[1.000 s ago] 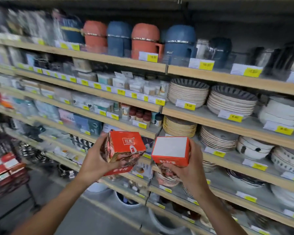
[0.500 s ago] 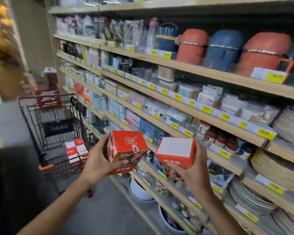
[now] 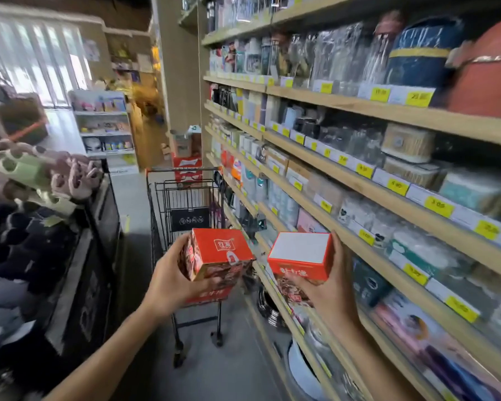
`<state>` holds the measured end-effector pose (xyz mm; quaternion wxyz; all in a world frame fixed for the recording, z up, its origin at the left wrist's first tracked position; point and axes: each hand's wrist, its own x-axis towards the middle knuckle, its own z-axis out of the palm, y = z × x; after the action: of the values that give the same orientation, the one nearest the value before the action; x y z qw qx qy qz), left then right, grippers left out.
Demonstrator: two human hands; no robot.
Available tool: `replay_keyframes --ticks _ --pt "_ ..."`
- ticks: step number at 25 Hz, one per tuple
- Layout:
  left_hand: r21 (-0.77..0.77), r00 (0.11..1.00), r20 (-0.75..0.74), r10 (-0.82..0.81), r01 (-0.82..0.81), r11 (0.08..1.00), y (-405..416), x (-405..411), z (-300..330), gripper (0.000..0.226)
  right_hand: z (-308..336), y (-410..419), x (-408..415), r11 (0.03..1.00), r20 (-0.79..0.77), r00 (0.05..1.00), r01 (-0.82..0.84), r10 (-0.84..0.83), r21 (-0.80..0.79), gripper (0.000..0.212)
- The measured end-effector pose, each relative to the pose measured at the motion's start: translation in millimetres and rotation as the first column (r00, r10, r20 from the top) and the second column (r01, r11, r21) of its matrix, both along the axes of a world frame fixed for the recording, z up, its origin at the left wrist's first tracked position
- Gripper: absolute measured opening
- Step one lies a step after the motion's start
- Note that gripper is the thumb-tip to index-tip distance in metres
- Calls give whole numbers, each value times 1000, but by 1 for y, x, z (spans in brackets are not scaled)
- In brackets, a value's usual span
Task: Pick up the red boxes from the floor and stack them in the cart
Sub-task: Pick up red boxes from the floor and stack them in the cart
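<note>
Shop aisle with wooden shelves of packaged goods on the right and a black wire cart straight ahead. Left hand has its grip wrapped round one red box, right hand is clamped on another red box, both held up near the cart, side by side, not touching.

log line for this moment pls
left hand: holds red box | right hand: holds white-topped box | cart: ahead in aisle | stage: carrying, not yet placed
</note>
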<state>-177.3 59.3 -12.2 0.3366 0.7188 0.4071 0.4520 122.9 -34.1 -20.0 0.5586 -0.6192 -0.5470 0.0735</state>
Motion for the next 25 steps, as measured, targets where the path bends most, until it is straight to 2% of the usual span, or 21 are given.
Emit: replay_keyframes --ticks 6,15,18,21,25 --pt "34 978 13 206 -207 978 55 6 19 94 7 118 26 981 -12 981 -196 196 -5 124" --pt "-23 910 -19 413 -414 910 139 -43 -17 104 -25 275 -11 926 -82 925 -376 372 -44 110" --pt "-37 903 -23 430 -430 902 196 -66 -36 106 -35 329 -36 918 -49 922 -387 384 -91 106" --pt "-65 925 -17 379 -379 923 253 -85 -47 106 -45 376 -52 918 17 930 -360 367 -166 111" --pt "-63 949 -8 314 -314 947 330 -110 -50 98 -45 440 -76 924 193 924 -274 329 -267 108"
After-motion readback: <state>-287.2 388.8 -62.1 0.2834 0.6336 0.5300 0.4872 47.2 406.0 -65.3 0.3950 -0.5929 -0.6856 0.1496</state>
